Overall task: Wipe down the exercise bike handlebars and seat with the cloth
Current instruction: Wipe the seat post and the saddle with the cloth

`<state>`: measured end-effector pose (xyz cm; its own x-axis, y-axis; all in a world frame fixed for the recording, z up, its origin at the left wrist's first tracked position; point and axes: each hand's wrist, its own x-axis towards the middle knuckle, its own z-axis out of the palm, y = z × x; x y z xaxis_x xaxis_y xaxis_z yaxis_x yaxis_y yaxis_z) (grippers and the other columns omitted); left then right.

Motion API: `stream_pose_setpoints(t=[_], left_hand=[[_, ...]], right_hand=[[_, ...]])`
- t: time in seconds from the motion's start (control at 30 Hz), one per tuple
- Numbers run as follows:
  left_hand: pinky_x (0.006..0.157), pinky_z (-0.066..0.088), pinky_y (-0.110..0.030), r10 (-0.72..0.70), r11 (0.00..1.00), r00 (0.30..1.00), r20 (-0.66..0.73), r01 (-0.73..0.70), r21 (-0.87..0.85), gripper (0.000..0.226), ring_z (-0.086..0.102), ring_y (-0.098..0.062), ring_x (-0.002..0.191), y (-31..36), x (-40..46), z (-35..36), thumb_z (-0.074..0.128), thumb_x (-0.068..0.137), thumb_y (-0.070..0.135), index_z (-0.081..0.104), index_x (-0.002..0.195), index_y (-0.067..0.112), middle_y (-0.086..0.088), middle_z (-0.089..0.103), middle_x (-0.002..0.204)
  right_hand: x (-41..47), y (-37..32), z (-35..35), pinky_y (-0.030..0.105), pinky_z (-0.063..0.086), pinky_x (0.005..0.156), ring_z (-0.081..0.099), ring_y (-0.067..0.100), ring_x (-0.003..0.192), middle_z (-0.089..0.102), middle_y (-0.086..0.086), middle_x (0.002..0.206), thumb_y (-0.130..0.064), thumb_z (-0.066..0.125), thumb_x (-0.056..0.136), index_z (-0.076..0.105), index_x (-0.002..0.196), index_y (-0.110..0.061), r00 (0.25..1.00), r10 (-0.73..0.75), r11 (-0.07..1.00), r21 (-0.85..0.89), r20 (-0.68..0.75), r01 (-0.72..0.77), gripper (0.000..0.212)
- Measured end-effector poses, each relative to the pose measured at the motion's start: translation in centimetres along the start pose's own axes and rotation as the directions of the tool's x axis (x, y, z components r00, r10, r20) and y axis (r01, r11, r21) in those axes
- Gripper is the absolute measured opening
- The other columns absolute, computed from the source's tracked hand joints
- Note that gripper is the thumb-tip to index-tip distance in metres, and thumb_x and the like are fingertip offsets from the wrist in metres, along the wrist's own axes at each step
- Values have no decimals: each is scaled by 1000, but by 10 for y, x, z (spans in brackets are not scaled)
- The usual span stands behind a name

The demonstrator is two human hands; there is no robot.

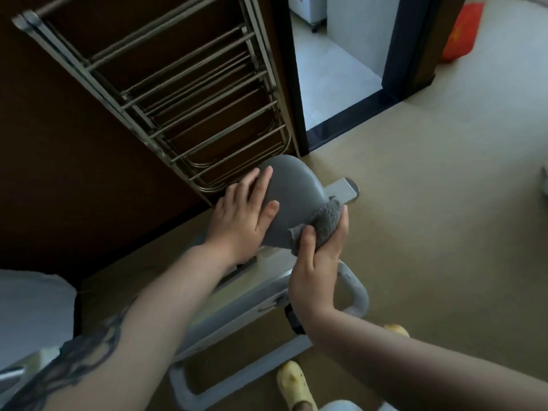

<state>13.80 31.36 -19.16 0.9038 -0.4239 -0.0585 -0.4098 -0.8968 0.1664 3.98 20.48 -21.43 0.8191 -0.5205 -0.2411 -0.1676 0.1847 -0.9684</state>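
Observation:
The grey bike seat (292,192) sits at the middle of the head view, on the pale grey bike frame (252,295). My left hand (241,216) rests flat on the seat's left side with straight fingers. My right hand (318,262) grips a bunched grey cloth (324,222) and holds it against the seat's right edge. The handlebars are not in view, apart from a curved grey tube (357,295) below my right hand.
A folded metal drying rack (166,93) leans on a dark wooden door left of the seat. An open doorway (335,72) with a dark threshold lies behind. A red bag (462,31) sits at the top right. Yellow slippers (295,384) stand on the beige floor.

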Motion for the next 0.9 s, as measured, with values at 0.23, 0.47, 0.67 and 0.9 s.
stream_pose_setpoints(t=[0.23, 0.47, 0.67, 0.9], left_hand=[[116, 13, -38, 236, 969, 971, 44, -232, -84, 72, 3, -15, 149, -24, 2, -4, 6, 91, 60, -1, 155, 28, 0, 0, 164], [118, 12, -29, 272, 833, 962, 4, -233, -503, 59, 7, -6, 148, -39, 9, -3, 33, 95, 35, 21, 153, 31, 6, 10, 162], [114, 14, -25, 286, 843, 958, -21, -262, -470, 57, 9, -8, 148, -39, 9, -1, 33, 97, 31, 24, 152, 30, 5, 12, 162], [111, 18, -30, 278, 870, 959, -54, -275, -408, 56, 11, -12, 148, -37, 9, 0, 32, 97, 30, 23, 153, 29, 5, 13, 162]], right_hand=[[0, 15, 62, 39, 29, 116, 28, 7, 141, 24, -5, 157, -31, 37, 101, 12, 151, -35, 866, -55, 981, 134, -497, 140, 56], [-15, 30, 127, 31, 20, 119, 10, -1, 145, 0, -14, 159, -32, 43, 98, -10, 144, -44, 754, -25, 953, 212, -657, 217, 72], [9, 31, 130, 30, 18, 119, 16, 14, 146, 14, 1, 154, -30, 41, 96, 5, 149, -13, 562, -124, 936, 91, -818, 340, 67], [6, 38, 126, 30, 16, 119, 14, 11, 146, 12, 5, 156, -27, 43, 96, 5, 151, -5, 614, -192, 939, 39, -765, 342, 70]])
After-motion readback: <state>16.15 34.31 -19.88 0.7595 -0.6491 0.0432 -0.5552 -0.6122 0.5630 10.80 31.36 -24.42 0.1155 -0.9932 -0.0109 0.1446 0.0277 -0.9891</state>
